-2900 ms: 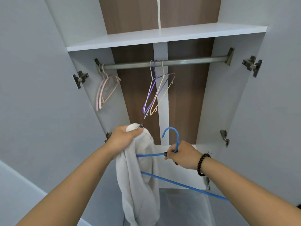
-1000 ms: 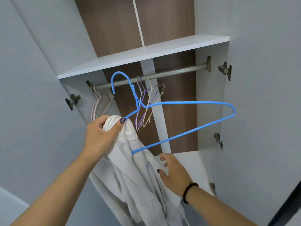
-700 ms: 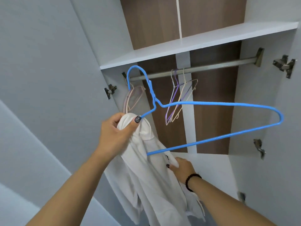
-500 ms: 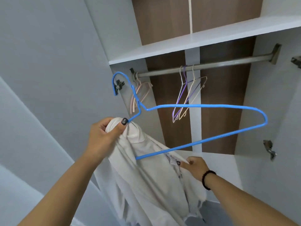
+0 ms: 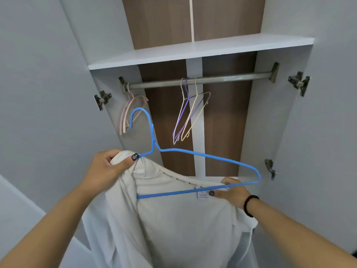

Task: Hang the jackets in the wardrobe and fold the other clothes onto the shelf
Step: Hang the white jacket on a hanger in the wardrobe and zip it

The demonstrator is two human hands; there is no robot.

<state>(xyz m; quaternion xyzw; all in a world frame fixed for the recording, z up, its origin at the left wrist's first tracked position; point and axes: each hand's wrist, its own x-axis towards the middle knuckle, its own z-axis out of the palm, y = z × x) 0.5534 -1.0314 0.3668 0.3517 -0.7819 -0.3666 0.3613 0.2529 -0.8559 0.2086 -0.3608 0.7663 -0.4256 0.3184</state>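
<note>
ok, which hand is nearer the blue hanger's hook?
Left. The left hand pinches the white jacket just below the blue hanger neck; the right hand is at the bottom bar's far end.

Wardrobe interior (image 5: pixel 108 45): pale grey side panels, brown wood-grain back panel (image 5: pixel 164 20) with a white vertical strip. White shelf (image 5: pixel 193 53) sat above a grey metal rail (image 5: pixel 231 78). Metal door hinges (image 5: pixel 299 83) were fixed on both sides.
</note>
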